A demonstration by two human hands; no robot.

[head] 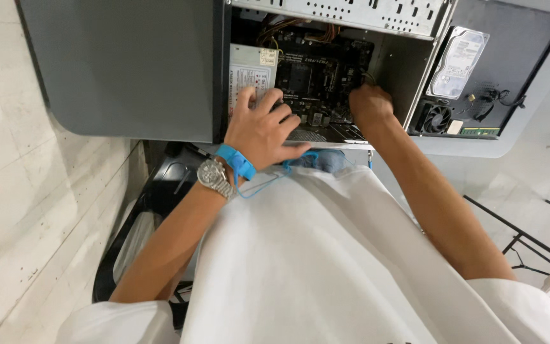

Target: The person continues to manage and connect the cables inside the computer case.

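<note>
Looking down, I see my left hand (263,127) open, fingers spread flat on the edge of the open computer case (408,70), just by the white power box (249,73). My right hand (369,103) is curled up deep inside, touching the dark board (319,70); I cannot tell if it holds anything. A hard drive (458,62) and small fan (433,118) lie on the grey table (517,57) beside the case.

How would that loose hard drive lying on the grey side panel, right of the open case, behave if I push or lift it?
The hard drive looks like a rigid metal block, so probably stiff and heavy for its size. It lies flat on the side panel, so it should slide rather than roll or tip. Its smooth top may be slippery, and drives are shock-sensitive: lift by the edges.
</note>
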